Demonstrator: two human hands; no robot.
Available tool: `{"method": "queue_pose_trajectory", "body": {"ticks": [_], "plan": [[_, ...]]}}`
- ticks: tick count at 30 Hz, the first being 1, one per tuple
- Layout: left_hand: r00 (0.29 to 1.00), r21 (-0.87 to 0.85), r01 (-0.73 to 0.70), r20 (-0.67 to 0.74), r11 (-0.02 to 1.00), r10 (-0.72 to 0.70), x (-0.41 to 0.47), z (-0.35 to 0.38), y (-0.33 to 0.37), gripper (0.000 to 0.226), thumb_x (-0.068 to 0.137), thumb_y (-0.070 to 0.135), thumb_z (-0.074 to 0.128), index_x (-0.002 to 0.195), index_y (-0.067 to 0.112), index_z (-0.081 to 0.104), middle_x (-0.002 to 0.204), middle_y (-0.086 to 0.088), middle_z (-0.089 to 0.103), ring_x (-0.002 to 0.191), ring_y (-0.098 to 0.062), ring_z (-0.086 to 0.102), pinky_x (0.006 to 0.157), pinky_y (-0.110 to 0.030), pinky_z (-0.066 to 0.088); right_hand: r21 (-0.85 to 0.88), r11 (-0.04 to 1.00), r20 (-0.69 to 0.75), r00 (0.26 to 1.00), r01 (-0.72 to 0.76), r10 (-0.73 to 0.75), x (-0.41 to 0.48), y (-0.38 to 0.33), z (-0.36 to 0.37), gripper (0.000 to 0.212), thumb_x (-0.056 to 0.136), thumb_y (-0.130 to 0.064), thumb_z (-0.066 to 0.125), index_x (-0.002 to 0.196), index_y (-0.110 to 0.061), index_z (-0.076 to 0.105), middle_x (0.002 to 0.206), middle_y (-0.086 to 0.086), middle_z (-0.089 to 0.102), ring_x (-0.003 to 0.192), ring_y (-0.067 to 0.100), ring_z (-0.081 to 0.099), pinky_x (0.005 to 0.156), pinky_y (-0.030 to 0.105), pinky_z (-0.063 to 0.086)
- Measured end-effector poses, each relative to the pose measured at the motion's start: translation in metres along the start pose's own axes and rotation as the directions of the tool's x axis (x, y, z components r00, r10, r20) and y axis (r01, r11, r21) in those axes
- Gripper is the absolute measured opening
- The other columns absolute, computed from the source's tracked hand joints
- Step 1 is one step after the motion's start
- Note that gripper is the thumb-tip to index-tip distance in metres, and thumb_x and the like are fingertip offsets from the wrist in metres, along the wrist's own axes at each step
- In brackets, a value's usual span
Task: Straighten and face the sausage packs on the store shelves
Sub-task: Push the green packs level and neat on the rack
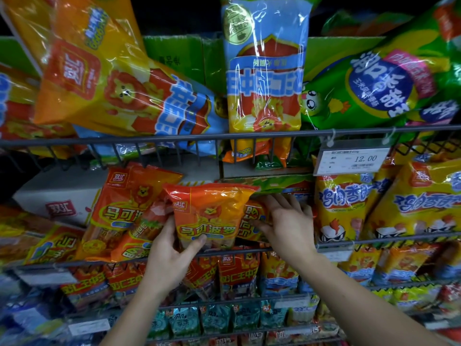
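Observation:
An orange sausage pack (pixel 207 211) with a lion picture stands upright on the middle wire shelf (pixel 224 252), facing me. My left hand (pixel 172 250) grips its lower left corner, thumb on the front. My right hand (pixel 287 223) lies flat, fingers spread, against a tilted orange pack (pixel 252 221) just behind and right of it. Other orange packs (pixel 119 211) lean crookedly to the left.
The upper wire shelf (pixel 224 137) carries large slanted packs: orange-blue (pixel 112 81), blue (pixel 264 71), green (pixel 379 78). A price tag (pixel 351 159) reads 12.00. Yellow packs (pixel 346 208) stand to the right; red and teal packs fill the lower shelves. A white carton (pixel 59 196) sits at the left.

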State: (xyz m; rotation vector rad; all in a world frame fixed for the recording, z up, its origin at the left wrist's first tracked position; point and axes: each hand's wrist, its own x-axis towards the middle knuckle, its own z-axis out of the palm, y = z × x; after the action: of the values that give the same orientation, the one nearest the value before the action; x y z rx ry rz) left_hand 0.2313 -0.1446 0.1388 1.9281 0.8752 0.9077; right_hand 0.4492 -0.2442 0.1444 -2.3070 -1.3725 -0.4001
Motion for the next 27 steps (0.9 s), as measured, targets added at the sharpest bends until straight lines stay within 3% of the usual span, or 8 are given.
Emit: {"method": "queue_pose_trajectory", "body": {"ticks": [4,7,13,21,27], "plan": [[1.0,-0.014,0.006,0.009,1.0,-0.006,0.0,0.0,0.0,0.045,0.078,0.041,0.067,0.115,0.051,0.043,0.118,0.031,0.053,0.104,0.024,0.049,0.084,-0.005,0.035,0.054,0.996,-0.034,0.997,-0.064,0.066,-0.002,0.002,-0.002,0.053,0.081,-0.053,0.071,0.125,-0.025,0.061,0.124,0.0,0.065,0.118,0.034,0.054,0.088,0.05,0.043],[1.0,-0.028,0.021,0.006,0.999,-0.021,0.001,0.002,0.0,0.046,0.079,0.041,0.067,0.116,0.052,0.043,0.119,0.03,0.054,0.104,0.022,0.05,0.085,-0.007,0.037,0.207,0.964,-0.075,0.979,-0.17,0.189,-0.003,0.011,-0.01,0.056,0.081,-0.051,0.074,0.123,-0.017,0.062,0.123,0.005,0.065,0.116,0.036,0.054,0.086,0.05,0.048],[1.0,-0.009,0.013,-0.017,1.0,-0.013,0.001,0.01,0.006,0.045,0.086,0.036,0.066,0.117,0.054,0.038,0.115,0.032,0.051,0.096,0.03,0.046,0.08,-0.005,0.036,0.425,0.889,-0.135,0.959,-0.171,0.248,-0.01,0.022,-0.018,0.049,0.082,-0.048,0.073,0.12,-0.021,0.059,0.109,0.0,0.065,0.103,0.028,0.058,0.078,0.048,0.053],[0.998,-0.025,0.022,-0.05,0.999,-0.023,0.0,0.024,0.01,0.041,0.089,0.036,0.064,0.118,0.05,0.039,0.114,0.03,0.053,0.095,0.027,0.049,0.079,-0.007,0.038,0.571,0.808,-0.159,0.946,-0.147,0.284,-0.015,0.029,-0.017,0.06,0.077,-0.071,0.053,0.121,-0.03,0.05,0.107,-0.004,0.063,0.092,0.025,0.064,0.069,0.047,0.056],[0.996,-0.053,0.04,-0.077,0.998,-0.044,0.0,0.027,0.01,0.041,0.09,0.034,0.064,0.118,0.052,0.04,0.114,0.032,0.054,0.098,0.026,0.049,0.08,-0.008,0.037,0.695,0.693,-0.137,0.913,-0.188,0.385,-0.011,0.035,-0.021,0.048,0.085,-0.046,0.071,0.123,-0.022,0.053,0.104,-0.001,0.067,0.093,0.022,0.065,0.078,0.042,0.055]]}}
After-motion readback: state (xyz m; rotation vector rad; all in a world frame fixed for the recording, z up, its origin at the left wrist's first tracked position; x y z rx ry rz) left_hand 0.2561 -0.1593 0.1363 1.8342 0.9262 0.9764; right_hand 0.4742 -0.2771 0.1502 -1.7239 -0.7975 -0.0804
